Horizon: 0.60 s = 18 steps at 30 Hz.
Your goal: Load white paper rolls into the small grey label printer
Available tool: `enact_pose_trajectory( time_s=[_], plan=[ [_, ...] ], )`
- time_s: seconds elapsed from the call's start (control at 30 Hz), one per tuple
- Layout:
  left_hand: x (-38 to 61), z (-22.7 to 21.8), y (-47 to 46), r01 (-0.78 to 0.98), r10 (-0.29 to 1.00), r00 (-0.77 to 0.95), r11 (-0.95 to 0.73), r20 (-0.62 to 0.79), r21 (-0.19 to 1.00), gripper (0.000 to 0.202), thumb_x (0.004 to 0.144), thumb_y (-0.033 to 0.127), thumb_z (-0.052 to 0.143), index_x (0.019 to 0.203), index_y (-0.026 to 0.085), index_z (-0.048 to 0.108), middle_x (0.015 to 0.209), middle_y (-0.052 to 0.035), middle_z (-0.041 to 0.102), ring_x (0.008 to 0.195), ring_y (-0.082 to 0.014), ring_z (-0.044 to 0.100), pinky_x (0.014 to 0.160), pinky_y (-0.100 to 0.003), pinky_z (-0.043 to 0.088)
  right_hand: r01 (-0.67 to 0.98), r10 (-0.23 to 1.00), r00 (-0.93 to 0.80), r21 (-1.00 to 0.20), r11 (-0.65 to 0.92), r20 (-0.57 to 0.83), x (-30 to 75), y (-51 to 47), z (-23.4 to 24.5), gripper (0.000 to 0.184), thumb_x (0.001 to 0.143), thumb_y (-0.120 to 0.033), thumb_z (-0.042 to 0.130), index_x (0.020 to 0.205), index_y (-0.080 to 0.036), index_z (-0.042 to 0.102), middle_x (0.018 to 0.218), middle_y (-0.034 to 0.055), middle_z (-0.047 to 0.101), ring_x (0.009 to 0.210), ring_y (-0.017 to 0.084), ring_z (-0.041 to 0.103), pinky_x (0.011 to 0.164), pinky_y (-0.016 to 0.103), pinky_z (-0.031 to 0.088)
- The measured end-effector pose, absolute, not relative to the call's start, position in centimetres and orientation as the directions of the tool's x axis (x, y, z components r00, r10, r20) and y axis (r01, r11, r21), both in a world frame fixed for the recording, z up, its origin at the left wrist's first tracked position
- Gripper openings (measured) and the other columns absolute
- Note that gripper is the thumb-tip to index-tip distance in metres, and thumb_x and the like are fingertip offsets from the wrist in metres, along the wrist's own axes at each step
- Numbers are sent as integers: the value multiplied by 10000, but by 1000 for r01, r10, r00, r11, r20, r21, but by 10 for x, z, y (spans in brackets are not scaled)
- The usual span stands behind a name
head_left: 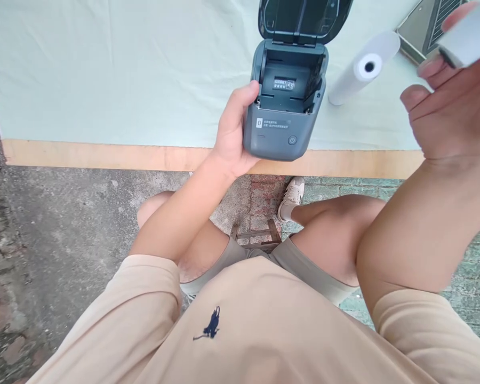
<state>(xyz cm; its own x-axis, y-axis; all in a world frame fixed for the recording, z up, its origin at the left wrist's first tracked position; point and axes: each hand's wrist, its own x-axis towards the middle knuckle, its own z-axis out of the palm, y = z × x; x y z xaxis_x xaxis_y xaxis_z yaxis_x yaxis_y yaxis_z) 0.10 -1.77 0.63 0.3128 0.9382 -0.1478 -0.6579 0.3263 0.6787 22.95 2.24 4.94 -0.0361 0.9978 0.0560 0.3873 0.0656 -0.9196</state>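
Observation:
My left hand (pixel 234 128) grips the side of a dark grey label printer (pixel 278 130), thumb on its left edge. Its lid (pixel 304 21) is swung up, and the bay inside shows a small printed sticker and no roll. At the upper right, my right hand (pixel 452 112) holds a white paper roll (pixel 470 37), partly cut off by the frame edge. Between the two hands, another white paper roll (pixel 370 66) with a dark core stands on the table, its loose end trailing to one side.
A pale cloth (pixel 124 69) covers the table, whose wooden edge (pixel 124 153) runs across in front of me. Behind the standing roll is a metal-framed object with dark slats (pixel 436 26). Below are my knees and a wooden stool (pixel 256 234).

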Motion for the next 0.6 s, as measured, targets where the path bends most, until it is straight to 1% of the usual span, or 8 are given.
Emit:
enact_pose_trajectory(
  time_s=[0.07,0.1,0.17,0.23,0.3,0.37,0.5,0.6],
  plan=[
    [2,6,-17,-655,941,308,316,-139,687,359,789,422,321,918,209,581,876,8,615,875,-135,619,671,-191,522,207,1000,-18,-978,5,1,232,25,41,334,799,-294,289,1098,-221,418,1120,11,461,821,33,538,629,215,422],
    [2,5,-17,-658,943,307,310,-131,687,354,790,420,322,911,213,582,852,11,614,864,-133,622,669,-191,521,190,999,-11,-981,36,35,231,24,38,333,771,-288,379,1096,-216,401,1090,12,469,836,49,543,638,224,433],
    [2,3,-16,-663,943,308,308,-127,682,340,788,423,339,917,225,582,752,13,603,831,-135,632,670,-200,522,290,985,0,-943,163,170,231,22,33,377,723,-281,492,1082,-206,406,1040,16,485,882,84,542,642,240,447],
    [2,1,-15,-661,940,304,326,-156,676,333,773,442,383,955,237,573,636,17,573,798,-144,640,670,-216,525,466,963,-13,-851,244,269,236,20,28,351,695,-300,541,1022,-195,466,994,18,502,891,86,526,657,234,441],
    [1,-2,-14,-653,935,285,352,-213,670,348,744,466,447,985,243,562,555,23,540,781,-155,645,666,-227,527,647,948,-33,-716,261,317,243,21,23,316,659,-271,577,959,-192,514,955,18,517,878,75,506,700,224,420],
    [1,-3,-14,-652,927,258,375,-271,659,373,711,481,502,989,239,562,522,25,527,785,-165,646,662,-232,528,759,947,-39,-607,236,319,251,23,18,336,606,-214,607,932,-192,526,929,20,523,853,75,494,734,227,400],
    [1,-2,-14,-685,910,235,404,-340,607,379,687,470,537,973,225,575,535,15,541,816,-175,640,653,-230,524,808,954,-66,-546,222,291,257,22,18,488,563,-173,597,1028,-175,449,1009,47,469,864,88,484,767,244,396],
    [1,0,-14,-688,901,259,424,-347,588,402,691,467,522,1002,218,575,542,6,547,815,-178,637,655,-235,523,858,884,-69,-425,289,462,245,14,28,496,611,-266,562,1067,-140,413,1068,86,439,985,130,459,871,287,369]
  ],
)
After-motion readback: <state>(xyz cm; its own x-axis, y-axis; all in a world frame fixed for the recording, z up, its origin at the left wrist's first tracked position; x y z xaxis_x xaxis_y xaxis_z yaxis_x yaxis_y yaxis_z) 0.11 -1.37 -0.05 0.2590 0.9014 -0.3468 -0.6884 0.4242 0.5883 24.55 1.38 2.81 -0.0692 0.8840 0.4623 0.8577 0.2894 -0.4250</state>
